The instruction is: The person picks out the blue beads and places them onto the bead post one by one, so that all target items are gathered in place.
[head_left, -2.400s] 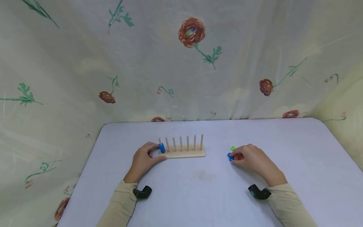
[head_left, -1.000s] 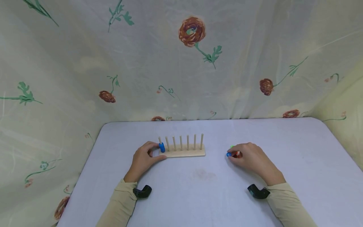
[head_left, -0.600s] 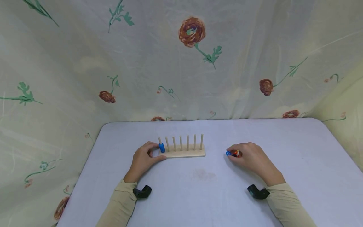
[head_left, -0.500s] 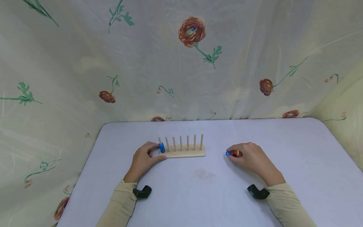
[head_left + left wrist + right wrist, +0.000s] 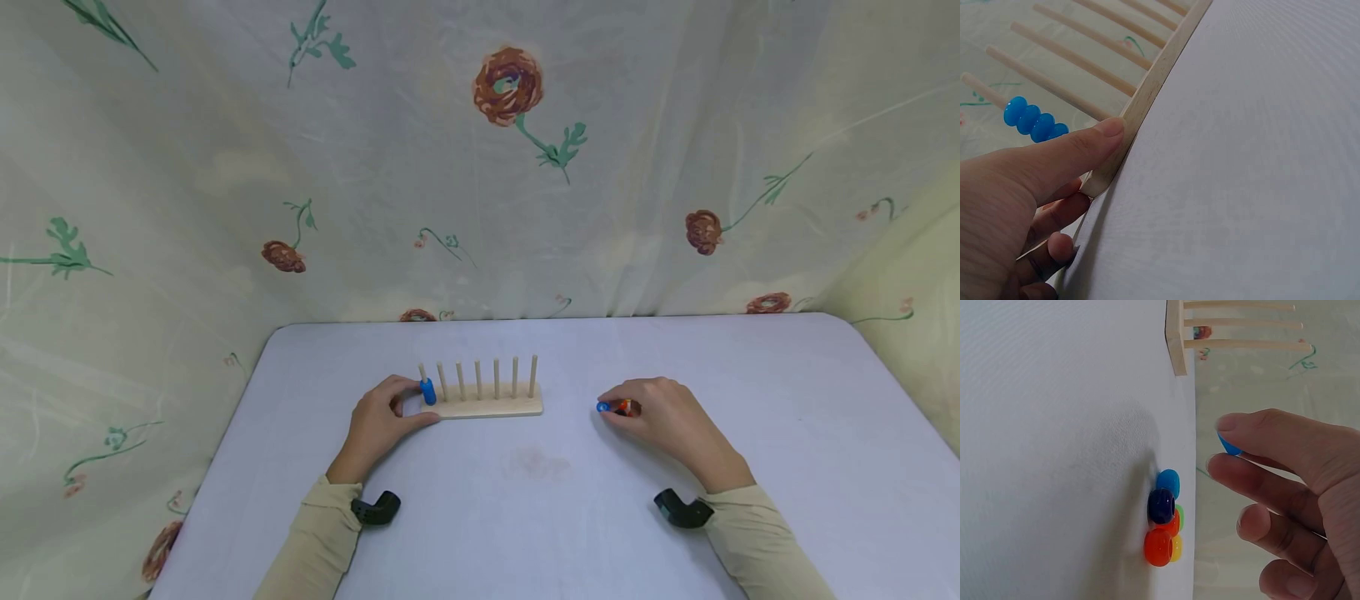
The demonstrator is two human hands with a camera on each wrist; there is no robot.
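Observation:
A wooden peg board (image 5: 487, 407) with a row of upright pegs lies on the table. Several blue beads (image 5: 1030, 119) are stacked on its leftmost peg. My left hand (image 5: 378, 427) grips that end of the board, thumb along the base's front edge, fingers at its end. To the board's right, my right hand (image 5: 663, 425) pinches one blue bead (image 5: 1230, 446) between thumb and index finger, held above the table. Beneath this hand lie loose beads: a light blue bead (image 5: 1169, 482), a dark blue bead (image 5: 1161, 507), an orange-red bead (image 5: 1158, 548), plus partly hidden green and yellow ones.
A white cloth covers the table (image 5: 540, 525). Behind it hangs a flower-patterned curtain (image 5: 390, 183). A black wrist camera (image 5: 377, 508) sits on the left sleeve, and another black camera (image 5: 682, 508) on the right one.
My right hand has picked a blue bead out of the loose group and lifted it slightly, shifting a little left. The left hand and the peg board have stayed in place.

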